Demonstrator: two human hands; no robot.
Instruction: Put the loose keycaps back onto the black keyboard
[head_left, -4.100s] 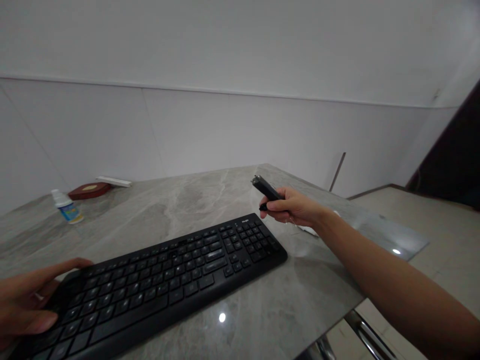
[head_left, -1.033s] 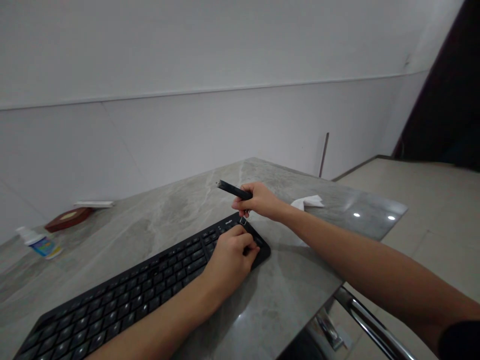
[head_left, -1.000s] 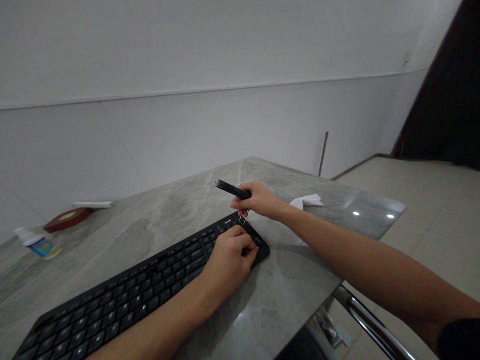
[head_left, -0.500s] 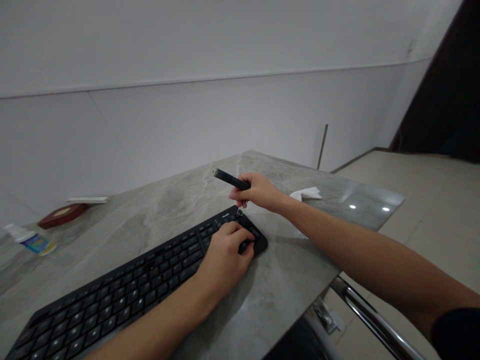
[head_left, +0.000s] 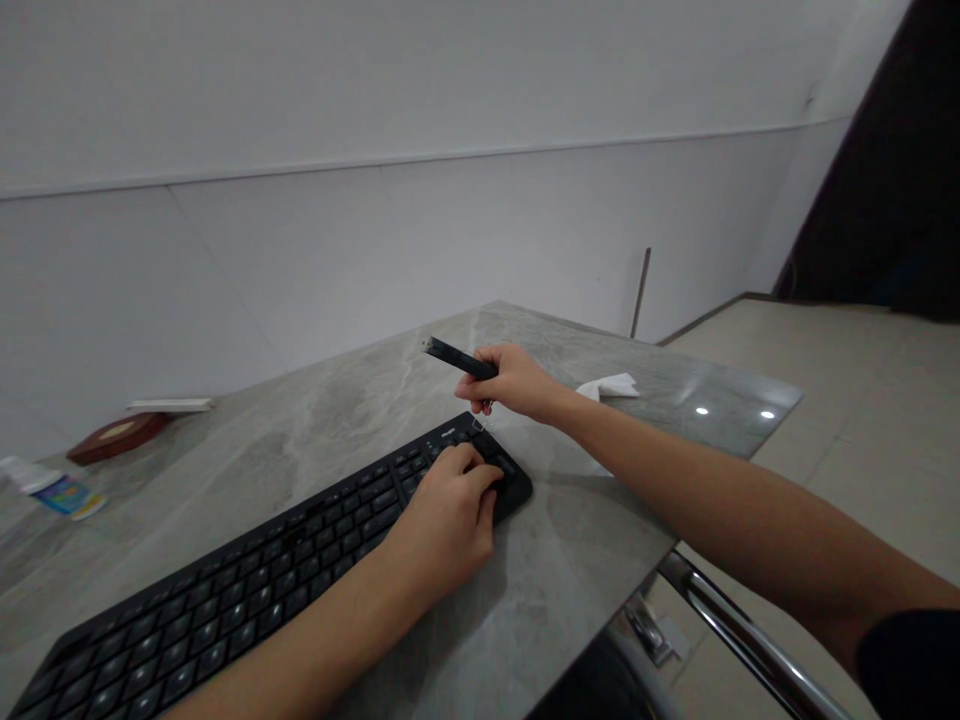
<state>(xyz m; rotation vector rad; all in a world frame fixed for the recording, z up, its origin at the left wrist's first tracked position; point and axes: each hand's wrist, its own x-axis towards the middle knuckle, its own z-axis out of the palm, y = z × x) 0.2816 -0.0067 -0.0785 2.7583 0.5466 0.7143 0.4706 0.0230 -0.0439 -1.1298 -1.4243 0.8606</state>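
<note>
The black keyboard (head_left: 292,555) lies at a slant on the grey marbled table. My left hand (head_left: 454,510) rests over its right-hand end, with thumb and fingers drawn together at the number keys. Whatever sits between those fingertips is hidden. Just beyond, my right hand (head_left: 510,380) grips a black pen-shaped tool (head_left: 457,356), its blunt end pointing up and to the left. Below the right fingers a thin wire loop (head_left: 478,424) shows by the keyboard's far right corner. I cannot tell whether the loop is joined to the black tool.
On the left stand a small spray bottle (head_left: 56,490) with a blue label, a reddish-brown wooden object (head_left: 120,437) and a white strip (head_left: 171,405). A white tissue (head_left: 609,386) lies behind my right forearm. A chrome bar (head_left: 750,630) runs beside the table's near right edge.
My left thumb and fingers have closed up over the keys, and the hand has shifted slightly left. My right hand keeps the black tool in nearly the same place. The view has moved a little.
</note>
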